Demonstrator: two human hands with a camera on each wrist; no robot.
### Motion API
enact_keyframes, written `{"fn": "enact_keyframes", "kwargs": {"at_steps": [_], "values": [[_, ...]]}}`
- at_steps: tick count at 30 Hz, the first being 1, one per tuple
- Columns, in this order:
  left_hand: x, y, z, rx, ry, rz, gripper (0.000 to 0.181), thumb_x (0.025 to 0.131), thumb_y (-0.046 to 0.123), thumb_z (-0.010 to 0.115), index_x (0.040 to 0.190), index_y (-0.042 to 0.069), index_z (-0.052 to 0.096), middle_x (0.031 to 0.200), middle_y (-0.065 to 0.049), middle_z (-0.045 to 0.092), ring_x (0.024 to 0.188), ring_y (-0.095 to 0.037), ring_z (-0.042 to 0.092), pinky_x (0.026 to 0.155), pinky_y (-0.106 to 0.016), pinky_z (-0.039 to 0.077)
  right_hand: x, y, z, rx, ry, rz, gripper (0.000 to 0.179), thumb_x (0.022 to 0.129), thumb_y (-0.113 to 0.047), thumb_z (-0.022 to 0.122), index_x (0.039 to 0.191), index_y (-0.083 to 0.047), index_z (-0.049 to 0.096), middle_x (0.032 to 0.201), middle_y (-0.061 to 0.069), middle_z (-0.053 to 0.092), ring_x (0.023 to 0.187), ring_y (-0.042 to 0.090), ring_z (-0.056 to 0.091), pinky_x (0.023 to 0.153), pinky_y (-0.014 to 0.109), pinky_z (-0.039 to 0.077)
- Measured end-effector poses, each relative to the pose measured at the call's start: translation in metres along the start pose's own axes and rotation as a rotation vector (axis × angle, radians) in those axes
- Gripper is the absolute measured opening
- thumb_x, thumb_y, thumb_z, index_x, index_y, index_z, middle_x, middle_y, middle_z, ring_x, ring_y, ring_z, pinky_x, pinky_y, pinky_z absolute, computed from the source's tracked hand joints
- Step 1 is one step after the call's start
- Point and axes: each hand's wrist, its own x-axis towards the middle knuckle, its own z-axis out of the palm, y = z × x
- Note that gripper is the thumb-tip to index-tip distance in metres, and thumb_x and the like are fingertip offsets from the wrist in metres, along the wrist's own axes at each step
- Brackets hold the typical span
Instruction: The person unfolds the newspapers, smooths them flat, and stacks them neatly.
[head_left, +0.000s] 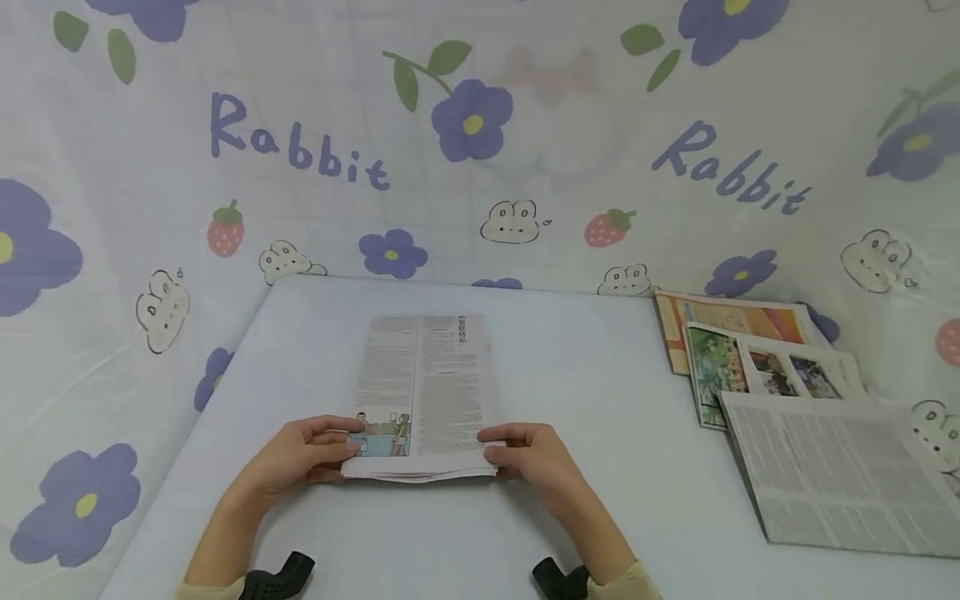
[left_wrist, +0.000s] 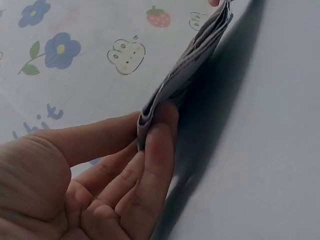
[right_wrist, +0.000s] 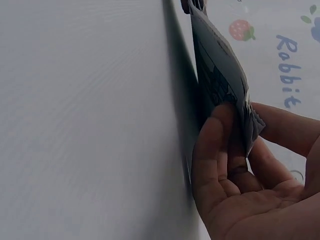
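Observation:
A folded newspaper (head_left: pixel 450 392), printed in columns with a small colour cartoon at its lower left, is held just above the white table. My left hand (head_left: pixel 303 454) pinches its left edge, thumb on top and fingers beneath. At the right edge my right hand (head_left: pixel 532 458) pinches it the same way. In the left wrist view, the left hand (left_wrist: pixel 120 170) grips the layered fold, and a shadow falls on the table below. The right wrist view has the right hand (right_wrist: pixel 250 170) with fingers under the paper and thumb on the other face.
On the right of the white table (head_left: pixel 585 375) lie a grey printed newspaper (head_left: pixel 847 475), one with colour photos (head_left: pixel 772 371) and an orange one (head_left: pixel 735 317), overlapping. Behind hangs a white cloth (head_left: pixel 555 150) patterned with flowers and rabbits.

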Motion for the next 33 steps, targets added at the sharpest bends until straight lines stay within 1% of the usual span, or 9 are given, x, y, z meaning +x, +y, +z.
{"fn": "enact_keyframes", "kwargs": {"at_steps": [3, 5, 10, 15, 18, 23, 27, 33], "values": [[0.001, 0.002, 0.007, 0.007, -0.047, 0.006, 0.048, 0.091, 0.010, 0.072, 0.133, -0.009, 0.054, 0.113, -0.017, 0.068, 0.094, -0.024, 0.068, 0.072, -0.033, 0.057, -0.010, 0.002, -0.011, -0.002, 0.000, 0.004, 0.027, 0.085, 0.000, 0.072, 0.111, 0.009, 0.070, 0.108, 0.018, 0.068, 0.085, 0.023, 0.066, 0.072, 0.034, 0.056], [0.001, 0.001, 0.012, 0.007, -0.066, -0.007, 0.048, 0.091, 0.010, 0.073, 0.131, -0.008, 0.056, 0.113, -0.016, 0.068, 0.095, -0.024, 0.067, 0.073, -0.034, 0.057, -0.016, 0.003, -0.017, -0.008, -0.007, 0.010, 0.028, 0.085, 0.000, 0.072, 0.112, 0.009, 0.069, 0.109, 0.019, 0.068, 0.086, 0.024, 0.066, 0.073, 0.034, 0.056], [0.003, 0.002, 0.024, 0.023, -0.091, -0.016, 0.046, 0.089, 0.012, 0.074, 0.129, -0.006, 0.059, 0.109, -0.017, 0.069, 0.095, -0.027, 0.067, 0.074, -0.035, 0.058, -0.028, 0.002, -0.029, -0.025, -0.027, 0.002, 0.030, 0.086, -0.003, 0.073, 0.113, 0.009, 0.069, 0.112, 0.019, 0.067, 0.088, 0.024, 0.065, 0.074, 0.035, 0.056], [0.005, 0.001, 0.031, 0.026, -0.115, -0.021, 0.045, 0.088, 0.010, 0.075, 0.127, -0.007, 0.060, 0.104, -0.016, 0.069, 0.093, -0.027, 0.068, 0.074, -0.036, 0.058, -0.035, 0.000, -0.040, -0.035, -0.052, 0.022, 0.033, 0.087, -0.004, 0.074, 0.116, 0.009, 0.067, 0.114, 0.018, 0.067, 0.089, 0.023, 0.065, 0.076, 0.036, 0.056], [0.003, 0.000, 0.034, 0.021, -0.118, -0.027, 0.045, 0.088, 0.009, 0.075, 0.127, -0.007, 0.059, 0.102, -0.015, 0.069, 0.092, -0.027, 0.068, 0.075, -0.037, 0.057, -0.038, 0.001, -0.043, -0.036, -0.055, 0.029, 0.034, 0.087, -0.004, 0.074, 0.117, 0.009, 0.066, 0.110, 0.018, 0.068, 0.087, 0.023, 0.065, 0.075, 0.035, 0.056], [0.004, 0.001, 0.036, 0.025, -0.109, -0.026, 0.046, 0.088, 0.007, 0.075, 0.127, -0.009, 0.058, 0.101, -0.015, 0.069, 0.092, -0.026, 0.068, 0.075, -0.038, 0.057, -0.035, 0.001, -0.045, -0.021, -0.052, 0.041, 0.035, 0.086, -0.003, 0.075, 0.118, 0.008, 0.065, 0.103, 0.018, 0.069, 0.085, 0.023, 0.064, 0.073, 0.034, 0.055], [0.005, -0.001, 0.038, 0.024, -0.117, -0.024, 0.046, 0.088, 0.006, 0.075, 0.127, -0.010, 0.058, 0.102, -0.016, 0.069, 0.092, -0.027, 0.068, 0.075, -0.039, 0.057, -0.035, 0.004, -0.048, -0.010, -0.045, 0.061, 0.036, 0.086, -0.002, 0.075, 0.118, 0.009, 0.064, 0.102, 0.018, 0.069, 0.085, 0.023, 0.065, 0.072, 0.033, 0.055], [0.005, -0.003, 0.039, 0.019, -0.115, -0.026, 0.045, 0.088, 0.006, 0.075, 0.126, -0.010, 0.058, 0.101, -0.016, 0.069, 0.091, -0.026, 0.068, 0.074, -0.038, 0.057, -0.034, 0.011, -0.051, -0.004, -0.059, 0.066, 0.037, 0.085, -0.002, 0.076, 0.118, 0.009, 0.064, 0.101, 0.018, 0.070, 0.084, 0.023, 0.065, 0.071, 0.032, 0.055]]}}
